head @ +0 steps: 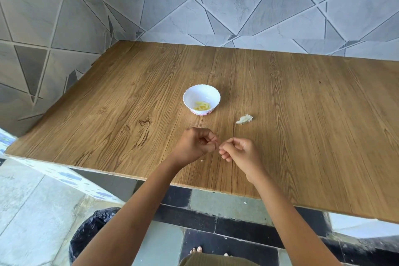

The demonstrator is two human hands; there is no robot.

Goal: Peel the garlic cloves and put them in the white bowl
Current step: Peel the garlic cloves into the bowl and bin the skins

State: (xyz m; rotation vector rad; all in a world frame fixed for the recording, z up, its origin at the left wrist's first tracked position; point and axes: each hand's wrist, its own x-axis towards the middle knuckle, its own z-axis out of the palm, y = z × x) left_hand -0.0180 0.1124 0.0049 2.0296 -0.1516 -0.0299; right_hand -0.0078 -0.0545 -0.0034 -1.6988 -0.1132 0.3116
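left hand point(197, 144) and right hand point(239, 153) low over the table point(108, 114) near its front edge, fingers curled, tips almost meeting; cannot tell whether pinching anything. beyond them, white bowl point(201, 95) with peeled cloves point(201, 106) inside. papery garlic piece point(244, 119) on the wood, just right of the bowl.

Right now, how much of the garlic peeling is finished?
Done: a few peeled yellowish cloves lie in the white bowl. In hand: the left hand and right hand curl fingertip to fingertip above the table; what they pinch is too small to see. Left: a papery garlic piece, seemingly unpeeled, lies right of the bowl.
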